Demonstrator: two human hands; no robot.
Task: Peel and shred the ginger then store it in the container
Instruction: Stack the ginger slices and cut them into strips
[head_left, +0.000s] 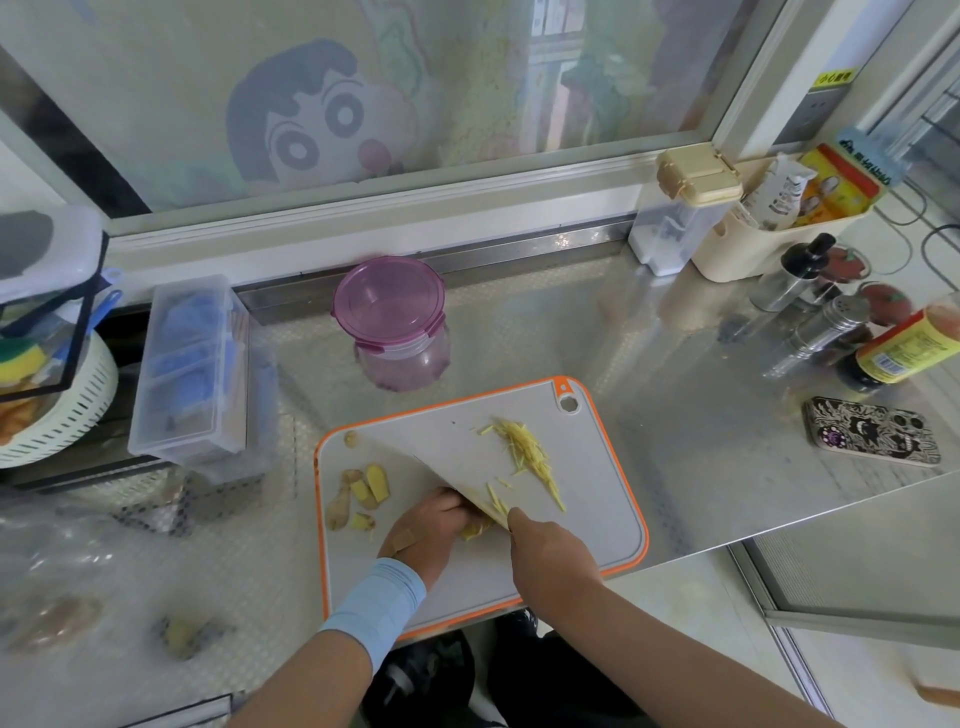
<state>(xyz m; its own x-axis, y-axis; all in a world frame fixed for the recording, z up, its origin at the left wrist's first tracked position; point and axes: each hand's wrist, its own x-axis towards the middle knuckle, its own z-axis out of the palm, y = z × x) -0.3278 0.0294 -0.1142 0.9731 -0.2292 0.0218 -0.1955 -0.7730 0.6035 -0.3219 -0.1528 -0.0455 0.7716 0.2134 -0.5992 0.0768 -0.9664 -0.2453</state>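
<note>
Steel-topped table (675, 364), seen from the head camera; carried a grey cutting board (597, 493) with an orange rim at its front edge; on the board's left, ginger scraps (363, 488), some peeled and sliced, some with skin on; toward the far right of the board, a loose heap of yellow ginger shreds (530, 454), with a few strands at the blade's near end; held the wide knife (441, 467) slantwise over the board's middle with the right grip (545, 551), fingers wrapped about the handle, handle itself hidden beneath; pinned a small ginger piece (475, 530) to the board with the left grip (428, 525), fingers curled over it, knuckles against the blade's flat; behind the board, well apart from the shreds, a round container (395, 322) with its purple lid on; off to the right, a patterned phone (872, 431) flat on the table.
</note>
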